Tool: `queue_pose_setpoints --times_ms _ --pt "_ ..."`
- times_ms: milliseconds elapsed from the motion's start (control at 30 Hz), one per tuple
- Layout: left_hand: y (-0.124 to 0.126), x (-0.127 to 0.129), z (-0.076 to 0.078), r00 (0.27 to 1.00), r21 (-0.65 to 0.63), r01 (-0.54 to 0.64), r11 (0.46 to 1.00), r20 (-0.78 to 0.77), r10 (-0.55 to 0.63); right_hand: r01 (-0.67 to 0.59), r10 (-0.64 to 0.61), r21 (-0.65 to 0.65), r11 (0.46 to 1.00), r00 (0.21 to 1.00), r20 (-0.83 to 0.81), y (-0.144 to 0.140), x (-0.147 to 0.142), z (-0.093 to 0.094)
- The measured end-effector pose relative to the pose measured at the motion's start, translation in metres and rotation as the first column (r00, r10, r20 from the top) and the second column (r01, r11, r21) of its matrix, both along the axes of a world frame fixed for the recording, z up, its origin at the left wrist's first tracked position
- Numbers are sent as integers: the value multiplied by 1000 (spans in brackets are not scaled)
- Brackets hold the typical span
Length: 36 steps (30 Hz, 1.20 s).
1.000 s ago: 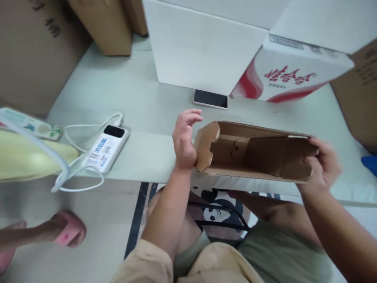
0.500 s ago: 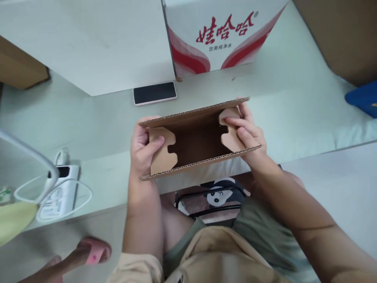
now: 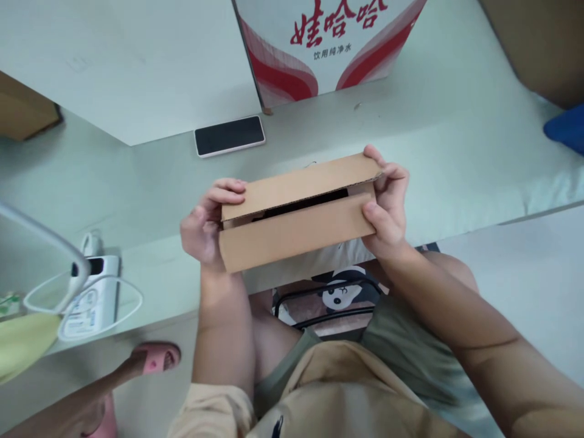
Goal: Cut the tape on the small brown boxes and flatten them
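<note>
A small brown cardboard box (image 3: pixel 296 225) is held between both my hands above the near edge of the pale green table (image 3: pixel 456 158). Its two long flaps are folded almost together, with a thin dark gap left between them. My left hand (image 3: pixel 205 222) grips the box's left end, fingers curled over the top flap. My right hand (image 3: pixel 387 204) grips the right end, thumb on the near flap and fingers on the far one.
A phone (image 3: pixel 229 135) lies face up on the table behind the box. A white and red printed carton (image 3: pixel 328 42) stands at the back. A power bank (image 3: pixel 93 292) with white cable lies at left. Another person's foot in a pink slipper (image 3: pixel 155 359) is on the floor.
The box's end tabs were folded in and its long flaps have been brought down nearly shut. Both hands moved from the inner tabs to the outer ends.
</note>
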<state>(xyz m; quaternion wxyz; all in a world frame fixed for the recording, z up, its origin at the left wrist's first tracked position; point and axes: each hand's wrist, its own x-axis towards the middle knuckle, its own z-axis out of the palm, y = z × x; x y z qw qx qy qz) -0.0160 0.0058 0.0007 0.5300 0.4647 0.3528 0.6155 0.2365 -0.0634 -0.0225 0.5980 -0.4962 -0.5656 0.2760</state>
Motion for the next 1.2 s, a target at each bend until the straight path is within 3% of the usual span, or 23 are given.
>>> queue_pose_setpoints --times_ms 133,267,633,767,833,900,1000,1100,1200 --pt "-3 -1 5 989 103 72 992 -135 -58 35 -34 -20 999 997 75 0 2 0" --pt "-3 -5 8 972 57 82 995 -226 -67 23 -27 38 999 994 107 0 4 0" --pt "-4 -5 5 984 43 83 996 -160 -75 3 -4 16 1000 996 84 -2 7 0" --pt "-1 -16 16 948 71 127 989 -301 -101 -2 4 -25 1000 998 60 -3 9 5" --pt "-5 -24 35 853 91 200 976 -506 -128 6 -4 -32 999 997 71 -2 9 6" --pt "-15 -28 59 739 196 232 953 -673 -42 16 -14 -19 1000 995 94 -2 9 6" --pt "-35 -18 87 563 234 300 925 -826 26 26 -25 -10 1000 990 139 -1 8 4" --pt "-47 4 89 384 143 466 873 -922 -54 31 -29 -16 999 987 157 -1 7 4" --pt "-47 22 76 239 110 489 865 -971 -12 28 -25 -14 1000 987 162 -2 7 9"
